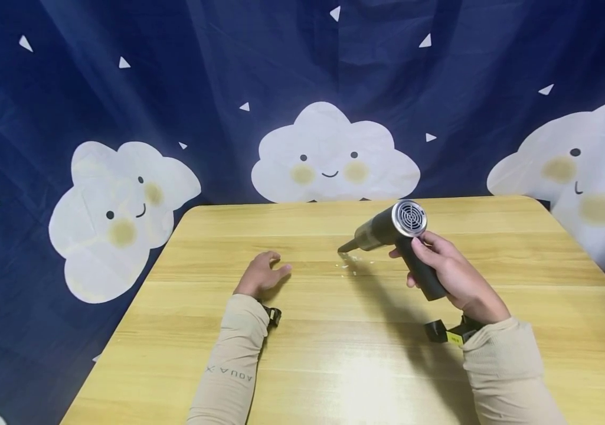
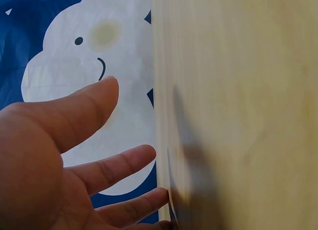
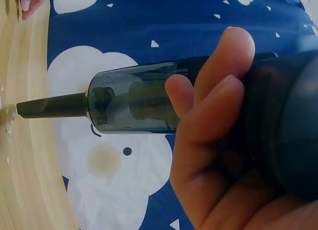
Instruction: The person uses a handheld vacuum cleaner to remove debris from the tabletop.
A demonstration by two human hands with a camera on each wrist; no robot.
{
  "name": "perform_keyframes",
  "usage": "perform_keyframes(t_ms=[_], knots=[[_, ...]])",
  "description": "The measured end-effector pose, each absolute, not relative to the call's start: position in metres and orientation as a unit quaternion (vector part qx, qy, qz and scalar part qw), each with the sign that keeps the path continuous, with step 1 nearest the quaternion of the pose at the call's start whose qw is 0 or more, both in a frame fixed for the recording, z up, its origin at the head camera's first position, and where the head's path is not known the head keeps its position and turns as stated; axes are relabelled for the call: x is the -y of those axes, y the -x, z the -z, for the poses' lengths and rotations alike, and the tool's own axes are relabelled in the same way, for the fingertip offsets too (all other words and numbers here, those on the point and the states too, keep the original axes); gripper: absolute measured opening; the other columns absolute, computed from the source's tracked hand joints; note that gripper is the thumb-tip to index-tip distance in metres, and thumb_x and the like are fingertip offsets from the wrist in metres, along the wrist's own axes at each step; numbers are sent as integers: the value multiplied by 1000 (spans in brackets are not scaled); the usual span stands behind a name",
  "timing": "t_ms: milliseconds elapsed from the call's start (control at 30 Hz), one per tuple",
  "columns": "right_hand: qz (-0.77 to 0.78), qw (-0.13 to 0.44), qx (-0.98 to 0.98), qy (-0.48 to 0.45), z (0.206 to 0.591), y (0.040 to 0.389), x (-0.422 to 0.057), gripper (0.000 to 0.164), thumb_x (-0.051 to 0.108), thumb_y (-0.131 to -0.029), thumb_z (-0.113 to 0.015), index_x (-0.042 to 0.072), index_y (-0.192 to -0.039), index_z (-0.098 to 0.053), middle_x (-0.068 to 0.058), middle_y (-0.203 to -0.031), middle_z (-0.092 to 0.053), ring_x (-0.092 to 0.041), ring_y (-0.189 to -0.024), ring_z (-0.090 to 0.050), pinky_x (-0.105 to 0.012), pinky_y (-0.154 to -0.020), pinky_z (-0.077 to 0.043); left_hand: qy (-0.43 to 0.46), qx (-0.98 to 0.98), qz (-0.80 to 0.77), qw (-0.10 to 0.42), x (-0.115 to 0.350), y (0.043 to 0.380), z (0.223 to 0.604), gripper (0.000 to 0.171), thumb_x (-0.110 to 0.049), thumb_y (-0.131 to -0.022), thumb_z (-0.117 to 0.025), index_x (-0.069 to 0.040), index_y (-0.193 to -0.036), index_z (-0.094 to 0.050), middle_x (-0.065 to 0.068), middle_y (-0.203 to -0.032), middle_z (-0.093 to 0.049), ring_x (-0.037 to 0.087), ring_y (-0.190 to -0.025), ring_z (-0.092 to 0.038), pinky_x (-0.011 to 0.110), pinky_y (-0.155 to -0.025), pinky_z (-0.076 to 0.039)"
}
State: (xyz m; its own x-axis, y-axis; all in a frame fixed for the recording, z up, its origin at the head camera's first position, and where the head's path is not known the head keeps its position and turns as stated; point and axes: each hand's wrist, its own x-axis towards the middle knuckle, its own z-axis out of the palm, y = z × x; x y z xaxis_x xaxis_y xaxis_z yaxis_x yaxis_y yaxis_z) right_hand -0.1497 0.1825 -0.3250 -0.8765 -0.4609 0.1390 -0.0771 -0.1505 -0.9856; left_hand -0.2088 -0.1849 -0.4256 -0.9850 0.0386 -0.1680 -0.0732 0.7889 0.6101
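My right hand (image 1: pixel 458 274) grips the handle of a black handheld vacuum cleaner (image 1: pixel 382 229), which has a round silver-rimmed vent at its rear. Its narrow nozzle points down and left at small pale scraps (image 1: pixel 355 258) scattered on the wooden table. In the right wrist view the fingers (image 3: pixel 203 120) curl round the handle, and the see-through dust cup (image 3: pixel 134 98) shows ahead of them. My left hand (image 1: pixel 262 274) is at the table's left part, away from the scraps, holding nothing. Its thumb and fingers are spread loosely in the left wrist view.
The light wooden table (image 1: pixel 175 336) spreads beneath both arms, its far edge close to a dark blue curtain (image 1: pixel 217 53) printed with smiling clouds. Each wrist wears a small black camera, and beige sleeves cover the forearms. A bright glare lies on the near tabletop.
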Motion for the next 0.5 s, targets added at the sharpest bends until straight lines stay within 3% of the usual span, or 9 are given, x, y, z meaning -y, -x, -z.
perform_keyframes(t_ms=[500], knots=[[715, 136, -651, 215, 325, 151, -186, 22, 22, -106, -40, 9, -123, -47, -9, -106, -64, -19, -58, -61, -29, -55, -53, 10, -943, -320, 88, 185, 208, 425, 58, -39, -96, -59, 0, -137, -49, 22, -144, -43, 40, -134, -36, 52, -111, -29]])
